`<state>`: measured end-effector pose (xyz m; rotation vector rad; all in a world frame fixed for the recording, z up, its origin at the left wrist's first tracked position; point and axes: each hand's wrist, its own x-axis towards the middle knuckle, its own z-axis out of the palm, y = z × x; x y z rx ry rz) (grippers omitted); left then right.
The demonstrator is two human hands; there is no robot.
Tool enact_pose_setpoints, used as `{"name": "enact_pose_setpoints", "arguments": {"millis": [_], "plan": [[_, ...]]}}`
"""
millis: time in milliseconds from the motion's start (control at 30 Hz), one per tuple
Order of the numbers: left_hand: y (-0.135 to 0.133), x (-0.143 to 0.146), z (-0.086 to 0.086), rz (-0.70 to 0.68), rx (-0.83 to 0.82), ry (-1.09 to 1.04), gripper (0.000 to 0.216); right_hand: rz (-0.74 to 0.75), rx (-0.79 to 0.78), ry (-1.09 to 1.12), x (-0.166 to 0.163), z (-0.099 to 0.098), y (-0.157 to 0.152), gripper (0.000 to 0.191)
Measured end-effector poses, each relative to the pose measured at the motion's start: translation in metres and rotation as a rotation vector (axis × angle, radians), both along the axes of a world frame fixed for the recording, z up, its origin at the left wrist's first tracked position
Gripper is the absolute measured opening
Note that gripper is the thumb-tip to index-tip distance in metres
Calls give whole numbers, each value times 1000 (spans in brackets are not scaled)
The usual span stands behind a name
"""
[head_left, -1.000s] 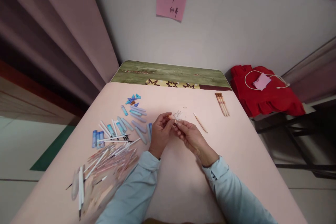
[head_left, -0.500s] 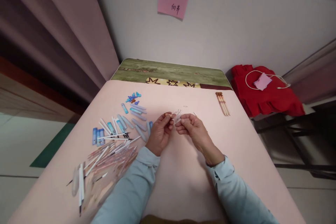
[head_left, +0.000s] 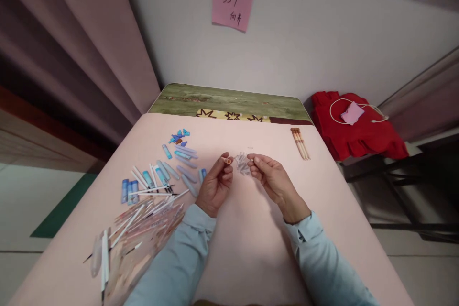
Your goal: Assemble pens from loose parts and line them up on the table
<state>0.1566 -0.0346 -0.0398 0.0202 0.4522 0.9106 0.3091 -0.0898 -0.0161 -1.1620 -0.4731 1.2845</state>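
Observation:
My left hand (head_left: 217, 179) is closed around a short orange-brown pen barrel piece (head_left: 225, 160), its hollow round end facing right. My right hand (head_left: 272, 177) is a little to the right, thumb and forefinger pinched on something small and pale that I cannot make out. On the table between and just behind the hands lies a little heap of clear plastic pieces (head_left: 242, 164). Left of my left hand are several light blue and lilac pen barrels (head_left: 186, 173). White pen refills (head_left: 152, 191) with dark tips lie further left.
Pinkish clear pen parts (head_left: 154, 222) are spread over the near left. Small blue caps (head_left: 179, 136) lie at the back left. Pens with brown tops (head_left: 300, 143) lie together at the right on the pink tabletop (head_left: 251, 248). A red cushion (head_left: 362, 138) with a white cable is beyond the right edge.
My hands have drawn slightly apart, baring the clear pieces between them. The brown piece in my left hand has turned so its hollow end shows. The view has shifted slightly.

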Motion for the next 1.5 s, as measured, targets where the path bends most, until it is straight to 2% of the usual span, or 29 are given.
{"name": "enact_pose_setpoints", "arguments": {"millis": [200,367,467,600,767,867,1067,1167,1300,1500], "plan": [[1,1,1,8,7,47,21,17,6,34,6,1,0,34],[3,0,1,6,-7,31,23,-61,1,-126,17,-1,0,33],[3,0,0,7,-15,27,22,-115,14,-300,30,-3,-1,31],[2,1,0,8,-2,14,21,-112,-19,-629,45,-11,-2,24],[1,2,1,24,-9,33,24,3,-154,-1207,41,-21,-3,16],[1,2,3,29,-17,44,24,80,-227,-1385,33,-23,-2,14],[0,3,5,35,-27,48,24,105,-222,-1511,25,-28,-1,21],[1,3,5,33,-23,61,24,91,-206,-1492,27,-28,-1,24],[1,2,3,28,-17,57,23,69,-162,-1435,38,-20,-3,23],[1,2,2,25,-19,61,21,-20,-281,-1526,59,-4,-9,14]]}}
